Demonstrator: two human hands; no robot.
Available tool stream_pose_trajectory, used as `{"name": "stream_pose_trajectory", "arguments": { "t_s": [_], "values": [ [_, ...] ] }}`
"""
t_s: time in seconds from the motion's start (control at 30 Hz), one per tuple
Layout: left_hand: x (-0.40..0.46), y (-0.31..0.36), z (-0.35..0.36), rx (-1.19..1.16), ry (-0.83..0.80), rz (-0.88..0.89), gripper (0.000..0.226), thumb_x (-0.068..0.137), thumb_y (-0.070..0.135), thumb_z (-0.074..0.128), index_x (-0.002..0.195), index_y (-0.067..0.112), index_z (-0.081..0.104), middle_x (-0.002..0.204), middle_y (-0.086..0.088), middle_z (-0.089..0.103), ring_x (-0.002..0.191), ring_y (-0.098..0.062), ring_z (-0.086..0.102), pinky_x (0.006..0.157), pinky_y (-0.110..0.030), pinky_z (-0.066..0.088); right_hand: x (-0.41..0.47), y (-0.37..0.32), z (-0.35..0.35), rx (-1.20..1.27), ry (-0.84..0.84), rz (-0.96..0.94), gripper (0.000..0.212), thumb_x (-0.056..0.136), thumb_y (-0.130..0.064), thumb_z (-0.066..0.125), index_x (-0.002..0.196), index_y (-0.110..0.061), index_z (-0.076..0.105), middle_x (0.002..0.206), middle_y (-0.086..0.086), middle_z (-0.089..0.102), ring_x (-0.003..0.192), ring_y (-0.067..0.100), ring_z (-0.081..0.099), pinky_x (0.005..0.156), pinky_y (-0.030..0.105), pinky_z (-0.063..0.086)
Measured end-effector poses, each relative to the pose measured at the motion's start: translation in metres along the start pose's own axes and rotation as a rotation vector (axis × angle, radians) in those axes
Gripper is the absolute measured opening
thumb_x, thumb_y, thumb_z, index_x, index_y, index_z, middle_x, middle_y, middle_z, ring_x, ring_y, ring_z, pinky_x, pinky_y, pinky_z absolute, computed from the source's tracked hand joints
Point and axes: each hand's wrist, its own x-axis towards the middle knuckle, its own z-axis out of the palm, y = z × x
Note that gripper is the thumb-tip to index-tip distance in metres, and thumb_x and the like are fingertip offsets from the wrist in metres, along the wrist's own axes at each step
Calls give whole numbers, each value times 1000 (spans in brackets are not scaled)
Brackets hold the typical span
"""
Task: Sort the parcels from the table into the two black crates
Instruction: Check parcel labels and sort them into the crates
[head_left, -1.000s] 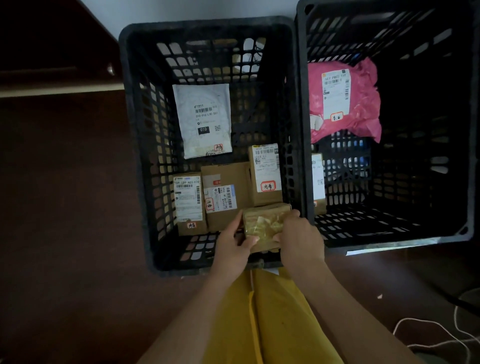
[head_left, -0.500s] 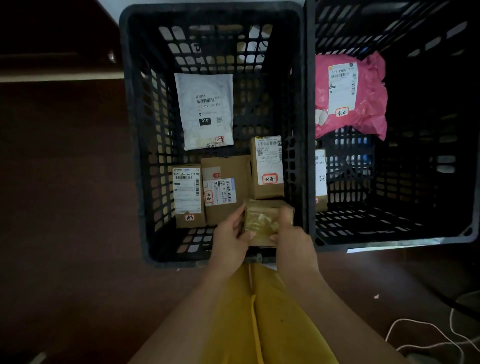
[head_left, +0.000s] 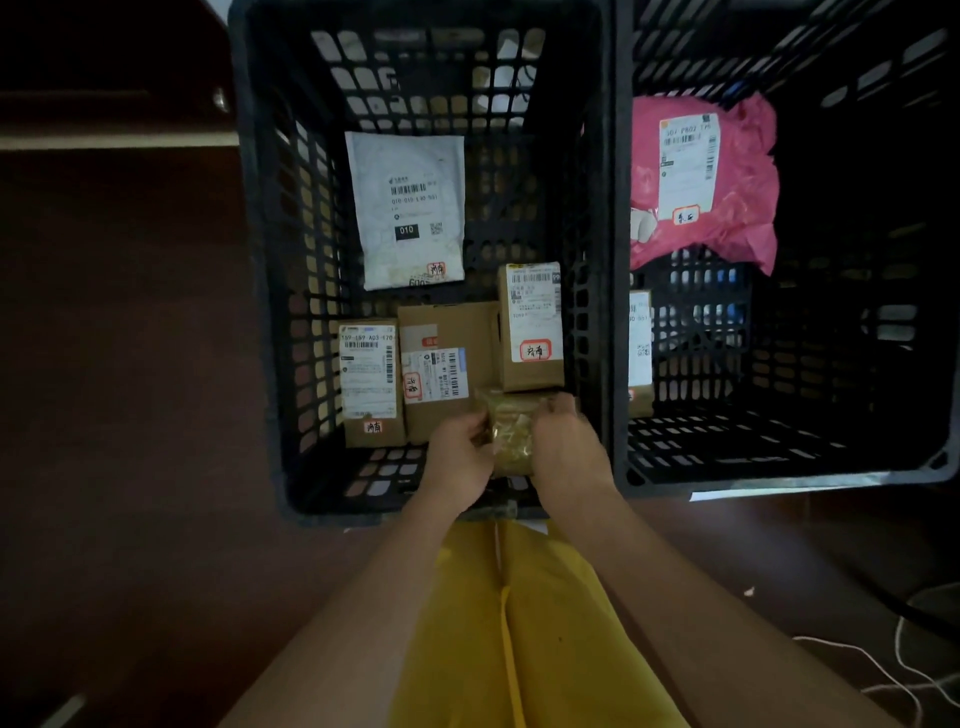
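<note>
Gripping a taped box (head_left: 511, 441) from both sides, the left hand (head_left: 460, 460) and right hand (head_left: 569, 452) curl their fingers round it low inside the left crate (head_left: 260, 270), near its front wall. Behind it lie 3 labelled boxes (head_left: 532, 332) and a white mailer (head_left: 408, 208). The right crate (head_left: 883, 457) holds a pink bag (head_left: 737, 197).
</note>
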Motion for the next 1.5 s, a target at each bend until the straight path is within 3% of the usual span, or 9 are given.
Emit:
{"name": "stream_pose_trajectory", "arguments": {
  "t_s": [0.2,0.3,0.4,0.53,0.63,0.73,0.83,1.1,1.5],
  "values": [
    [10,5,-4,357,16,32,17,87,13,70,104,15,71,104,-4,71,96,-19,66,86,-38,54,2,5,7,58,28,-19,53,89,7,60,138,1,42,144,17,29,115,25,51,94,31,48],
    [-1,14,-14,569,47,-20,32,88,33,70,115,16,66,112,-5,68,103,-23,64,83,-36,52,2,8,1,59,-15,-60,54,88,3,63,138,0,42,142,17,31,111,25,55,92,31,49],
    [-15,20,-25,597,60,8,34,91,33,65,120,15,62,117,-8,65,106,-23,60,87,-41,53,0,16,-17,122,-58,-101,41,91,-3,60,130,-3,50,136,16,41,108,27,58,91,33,51],
    [-46,42,-40,689,176,117,63,97,32,56,151,13,28,153,-12,33,140,-28,34,111,-43,37,-21,26,-44,115,199,-343,79,87,0,64,154,-15,24,151,10,33,127,25,49,104,30,45],
    [-73,69,-47,782,249,157,77,98,43,49,156,19,5,163,-11,-2,150,-33,0,120,-54,13,-45,32,-66,106,339,-427,93,93,-12,61,156,-33,-4,165,7,7,151,27,11,122,41,21],
    [-95,99,-52,830,299,200,79,98,51,42,156,23,-4,162,-7,-19,149,-34,-13,119,-58,6,-68,39,-85,54,443,-369,99,95,-39,60,148,-47,-23,164,-3,-16,149,26,-20,116,57,-11],
    [-112,130,-54,875,355,328,79,98,57,37,156,26,-5,161,-3,-23,149,-31,-17,118,-60,4,-94,48,-101,28,569,-273,99,92,-55,56,144,-49,-28,163,-2,-21,146,29,-25,107,60,-21],
    [-170,203,-36,973,360,658,75,98,60,25,153,30,-16,158,0,-31,147,-29,-24,117,-58,-7,-169,84,-129,110,742,-61,87,96,-59,43,146,-46,-28,162,2,-25,147,33,-24,109,65,-17],
    [-245,308,91,1107,291,1028,73,98,57,30,156,29,-6,162,-3,-18,149,-31,-13,117,-60,2,-277,230,-135,379,990,302,70,100,-60,29,151,-45,-16,163,6,-19,150,35,-13,113,68,-3]
  ]
}}
